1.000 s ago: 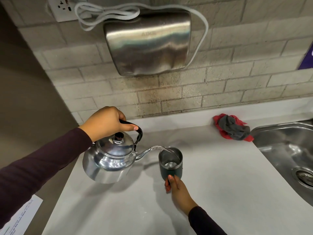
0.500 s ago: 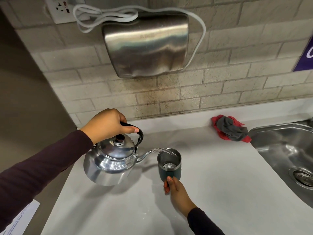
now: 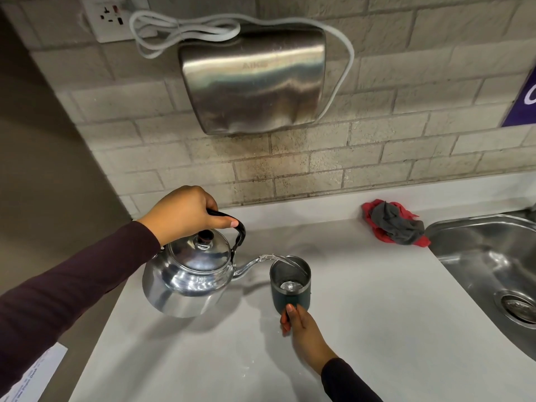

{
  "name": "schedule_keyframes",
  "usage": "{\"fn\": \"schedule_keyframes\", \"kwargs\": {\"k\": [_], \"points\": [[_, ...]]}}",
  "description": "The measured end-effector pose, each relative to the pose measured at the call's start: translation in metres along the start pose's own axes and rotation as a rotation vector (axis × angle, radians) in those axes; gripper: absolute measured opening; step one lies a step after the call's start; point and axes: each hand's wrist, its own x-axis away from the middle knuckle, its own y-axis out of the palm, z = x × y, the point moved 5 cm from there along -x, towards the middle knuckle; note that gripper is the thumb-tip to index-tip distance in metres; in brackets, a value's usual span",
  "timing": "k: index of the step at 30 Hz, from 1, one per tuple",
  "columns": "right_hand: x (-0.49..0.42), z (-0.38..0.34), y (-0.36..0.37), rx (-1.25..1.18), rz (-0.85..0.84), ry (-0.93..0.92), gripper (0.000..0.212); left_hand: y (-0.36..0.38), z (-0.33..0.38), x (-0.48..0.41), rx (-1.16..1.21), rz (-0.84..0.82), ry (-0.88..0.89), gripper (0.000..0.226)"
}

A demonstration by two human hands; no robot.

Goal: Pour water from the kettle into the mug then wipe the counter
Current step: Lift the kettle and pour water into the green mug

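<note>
We are tilting kettle [image 3: 188, 274] with left hand [image 3: 185, 214] closed round black handle, water arcing from spout into mug [image 3: 291, 287] at counter [image 3: 377, 329] centre. Right hand [image 3: 301, 324] gripping mug base at 6 o'clock. Cloth [image 3: 396, 223] lying at mug's 2 o'clock, beside sink [image 3: 478, 250].

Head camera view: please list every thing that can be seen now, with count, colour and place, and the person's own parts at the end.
kettle: 1, shiny steel with black handle, tilted above the counter's left part, pouring
water stream: 1, clear, from spout into mug
mug: 1, dark green, steel inside, on the counter
counter: 1, white
cloths: red and grey, bunched, left of the sink
sink: 1, steel, right
hand dryer: 1, steel, on the wall
cable: 1, white, looped above the dryer
socket: 1, white, upper left
paper: 1, white, lower left
left hand: grips the kettle handle
right hand: holds the mug's base
</note>
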Motion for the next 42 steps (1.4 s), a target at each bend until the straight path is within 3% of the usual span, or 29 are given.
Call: {"fn": "schedule_keyframes", "kwargs": {"k": [42], "points": [[-0.009,0.018,0.000,0.012,0.015,-0.025,0.043,-0.001,0.008,-0.007,-0.046,0.024,0.061,0.065]]}}
